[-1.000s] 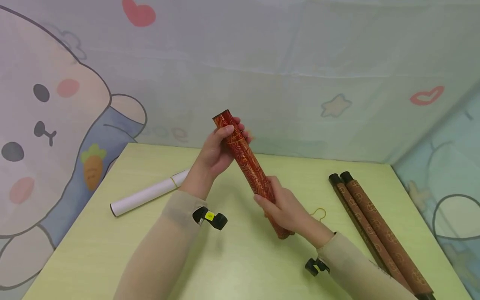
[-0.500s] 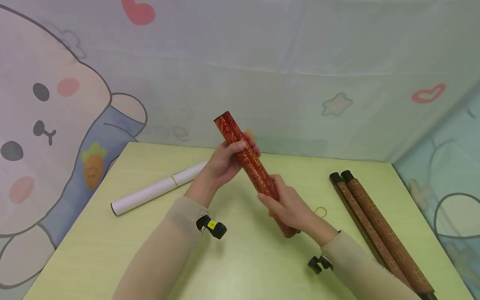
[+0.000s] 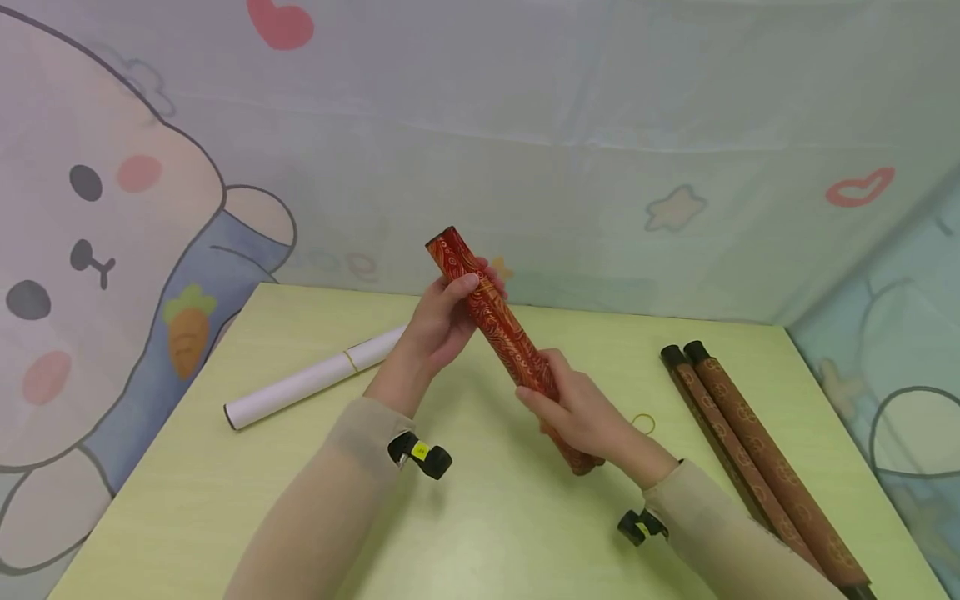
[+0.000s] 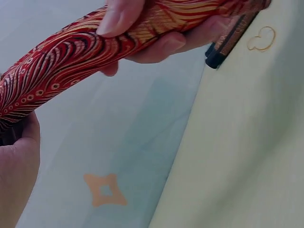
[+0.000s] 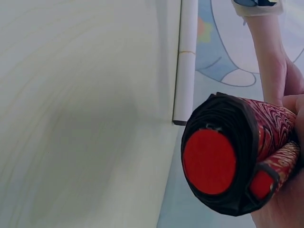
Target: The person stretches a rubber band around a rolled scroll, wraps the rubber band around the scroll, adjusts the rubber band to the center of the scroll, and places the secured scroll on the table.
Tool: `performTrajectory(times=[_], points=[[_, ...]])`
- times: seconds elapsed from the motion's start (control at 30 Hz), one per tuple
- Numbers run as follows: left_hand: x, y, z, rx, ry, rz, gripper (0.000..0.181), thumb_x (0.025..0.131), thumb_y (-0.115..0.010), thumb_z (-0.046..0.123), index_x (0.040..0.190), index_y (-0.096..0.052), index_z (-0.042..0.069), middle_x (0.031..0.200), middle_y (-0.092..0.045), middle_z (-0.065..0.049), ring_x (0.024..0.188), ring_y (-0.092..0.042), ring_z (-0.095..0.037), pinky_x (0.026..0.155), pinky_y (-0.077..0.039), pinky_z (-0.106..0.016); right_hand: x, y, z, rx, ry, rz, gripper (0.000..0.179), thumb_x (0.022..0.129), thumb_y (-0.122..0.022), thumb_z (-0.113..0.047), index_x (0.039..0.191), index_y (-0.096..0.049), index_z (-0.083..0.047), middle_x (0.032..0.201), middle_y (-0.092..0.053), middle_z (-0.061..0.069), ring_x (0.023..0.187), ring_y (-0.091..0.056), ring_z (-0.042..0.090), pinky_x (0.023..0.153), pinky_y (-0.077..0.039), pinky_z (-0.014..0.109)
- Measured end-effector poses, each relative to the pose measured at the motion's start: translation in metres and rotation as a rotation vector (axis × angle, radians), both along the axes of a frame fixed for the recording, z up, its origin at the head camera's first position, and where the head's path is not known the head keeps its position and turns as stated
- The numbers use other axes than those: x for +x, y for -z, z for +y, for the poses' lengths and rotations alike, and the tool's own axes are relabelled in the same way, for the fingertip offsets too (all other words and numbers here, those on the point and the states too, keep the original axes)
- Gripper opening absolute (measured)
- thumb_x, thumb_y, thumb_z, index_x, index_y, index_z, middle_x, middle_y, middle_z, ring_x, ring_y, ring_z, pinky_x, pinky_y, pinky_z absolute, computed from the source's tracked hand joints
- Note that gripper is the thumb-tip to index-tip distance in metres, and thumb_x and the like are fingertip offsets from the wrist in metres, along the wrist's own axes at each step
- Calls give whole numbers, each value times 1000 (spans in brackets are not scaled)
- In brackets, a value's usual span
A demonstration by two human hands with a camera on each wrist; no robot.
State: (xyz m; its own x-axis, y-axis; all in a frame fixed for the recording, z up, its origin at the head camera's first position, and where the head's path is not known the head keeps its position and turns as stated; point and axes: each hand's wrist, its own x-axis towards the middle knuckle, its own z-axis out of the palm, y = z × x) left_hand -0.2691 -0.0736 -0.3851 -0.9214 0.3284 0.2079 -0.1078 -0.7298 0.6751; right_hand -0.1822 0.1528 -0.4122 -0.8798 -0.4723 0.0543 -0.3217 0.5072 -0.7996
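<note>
A rolled hanging scroll (image 3: pixel 510 343) in red cloth with a gold swirl pattern is held tilted above the table, its upper end toward the back left. My left hand (image 3: pixel 444 321) grips it below that end, thumb laid across the front. Nearer the lower end, my right hand (image 3: pixel 576 410) wraps around the roll. In the right wrist view the scroll's lower end shows a round red face (image 5: pixel 210 161) ringed by dark layers, with a thinner red-tipped rod (image 5: pixel 262 184) alongside. The left wrist view shows the right hand's fingers (image 4: pixel 166 45) under the scroll.
A white paper roll (image 3: pixel 300 385) with a thin yellow band lies at the table's left. Two brown patterned scrolls (image 3: pixel 772 458) with black ends lie side by side at the right. A loose yellow rubber band (image 3: pixel 643 423) lies beyond my right wrist. A printed cloth (image 3: pixel 525 167) hangs behind the table.
My left hand slid down along the scroll, then shifted slightly back up. The right hand and the scroll's lower end moved a little to the right, and the grip stayed.
</note>
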Motion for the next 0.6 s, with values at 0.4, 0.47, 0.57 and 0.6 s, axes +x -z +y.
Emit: performTrajectory(times=[0.4, 0.47, 0.57, 0.6], points=[[7, 7, -1, -113, 28, 10, 63, 82, -94, 31, 127, -58, 6, 116, -70, -7, 111, -69, -23, 104, -55, -37, -4, -3, 1, -10, -28, -18, 44, 111, -60, -29, 144, -43, -6, 88, -65, 11, 62, -65, 19, 56, -57, 38], [4, 3, -5, -73, -8, 4, 62, 83, -94, 29, 127, -58, 5, 117, -69, -8, 110, -69, -22, 103, -57, -36, -5, -4, 0, 10, -32, -12, 45, 111, -60, -30, 144, -43, -6, 87, -65, 10, 62, -64, 19, 57, -57, 38], [0, -2, -8, -12, -45, -13, 61, 84, -94, 24, 129, -57, 4, 118, -66, -9, 110, -68, -21, 102, -57, -36, -6, -5, 0, 39, -31, -6, 46, 111, -60, -32, 145, -42, -7, 87, -65, 8, 62, -65, 18, 57, -57, 37], [0, -3, -8, -2, -52, -23, 58, 85, -92, 21, 128, -57, 4, 118, -66, -9, 109, -68, -21, 102, -58, -35, -6, -5, 1, 43, -31, -5, 47, 111, -61, -32, 145, -42, -7, 87, -65, 8, 62, -65, 18, 57, -57, 37]])
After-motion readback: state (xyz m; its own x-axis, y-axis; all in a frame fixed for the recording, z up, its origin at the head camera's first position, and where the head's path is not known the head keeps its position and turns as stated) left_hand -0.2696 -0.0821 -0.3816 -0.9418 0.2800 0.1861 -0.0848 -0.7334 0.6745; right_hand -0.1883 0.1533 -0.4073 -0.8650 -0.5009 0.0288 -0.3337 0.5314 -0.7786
